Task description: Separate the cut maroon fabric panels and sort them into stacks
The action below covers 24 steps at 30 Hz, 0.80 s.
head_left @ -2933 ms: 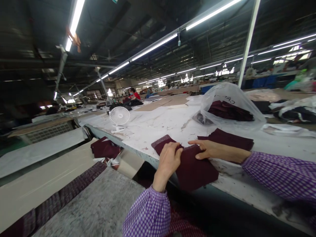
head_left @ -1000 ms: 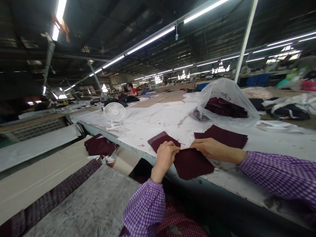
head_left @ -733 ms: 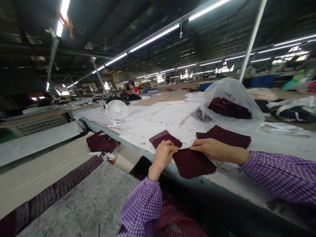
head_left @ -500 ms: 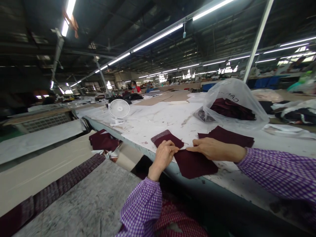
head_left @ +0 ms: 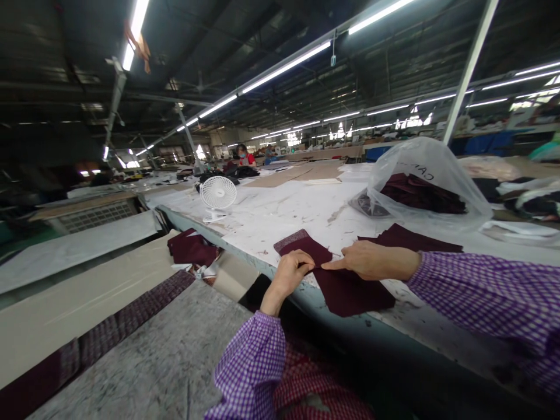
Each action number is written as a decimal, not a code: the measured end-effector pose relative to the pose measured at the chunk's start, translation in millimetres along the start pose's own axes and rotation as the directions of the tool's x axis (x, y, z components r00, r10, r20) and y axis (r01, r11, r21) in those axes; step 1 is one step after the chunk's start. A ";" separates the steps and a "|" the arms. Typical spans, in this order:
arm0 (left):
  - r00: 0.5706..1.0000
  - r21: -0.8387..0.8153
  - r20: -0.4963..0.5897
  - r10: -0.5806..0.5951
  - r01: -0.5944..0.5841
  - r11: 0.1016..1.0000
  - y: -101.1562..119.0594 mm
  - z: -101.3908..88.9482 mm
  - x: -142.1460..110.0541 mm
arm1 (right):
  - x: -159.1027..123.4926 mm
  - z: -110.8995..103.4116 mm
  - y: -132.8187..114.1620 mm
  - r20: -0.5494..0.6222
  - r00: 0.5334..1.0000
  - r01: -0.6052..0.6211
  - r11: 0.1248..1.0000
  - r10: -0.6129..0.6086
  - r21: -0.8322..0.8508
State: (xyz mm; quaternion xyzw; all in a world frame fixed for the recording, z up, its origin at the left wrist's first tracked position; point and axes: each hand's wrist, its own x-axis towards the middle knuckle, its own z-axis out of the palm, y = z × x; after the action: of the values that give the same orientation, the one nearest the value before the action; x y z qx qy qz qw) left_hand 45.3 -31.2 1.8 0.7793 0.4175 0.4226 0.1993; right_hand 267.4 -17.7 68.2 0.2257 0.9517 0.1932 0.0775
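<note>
At the near edge of the white-covered table lies a maroon fabric piece (head_left: pixel 353 294), its lower corner hanging slightly over the edge. A second maroon fabric piece (head_left: pixel 318 248) with a speckled grey end adjoins it, and the two meet in a narrow line. My left hand (head_left: pixel 292 273) pinches the cloth at the left end of this line between thumb and fingers. From the right, my right hand (head_left: pixel 371 261) presses its outstretched index finger along the same line, the other fingers curled in over the cloth. Behind that hand lies a stack of maroon fabric pieces (head_left: pixel 420 239).
A clear plastic bag (head_left: pixel 468 192) of dark maroon cloth stands at the back right. A small white fan (head_left: pixel 217 192) is on the table (head_left: pixel 280 204) to the left. Below left, a grey surface (head_left: pixel 175 344) carries a row of overlapping speckled fabric pieces (head_left: pixel 135 303). People work far off.
The view has turned slightly left, so things appear shifted right. My right index finger has come a little closer to my left fingertips along the cloth.
</note>
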 end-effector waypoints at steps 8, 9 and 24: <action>0.988 -0.020 -0.085 -0.128 0.127 0.992 -3.9 4.3 1.6 | 11.2 -0.2 -7.7 -0.036 0.998 -0.055 0.998 0.054 -0.031; 0.986 0.002 -0.092 -0.136 0.137 0.991 -5.0 4.5 2.2 | 10.5 1.6 -5.7 -0.041 0.995 -0.092 0.996 0.092 0.004; 0.987 0.304 -0.036 -0.155 0.159 0.939 12.3 8.1 4.5 | -39.7 -15.9 64.1 -0.011 0.958 -0.197 0.686 0.286 0.700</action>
State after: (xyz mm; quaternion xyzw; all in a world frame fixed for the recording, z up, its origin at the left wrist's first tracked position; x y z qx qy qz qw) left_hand 59.3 -34.2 7.7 0.7626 0.5400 0.3398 0.1068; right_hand 324.5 11.5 110.8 0.3496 0.9191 -0.1547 -0.0953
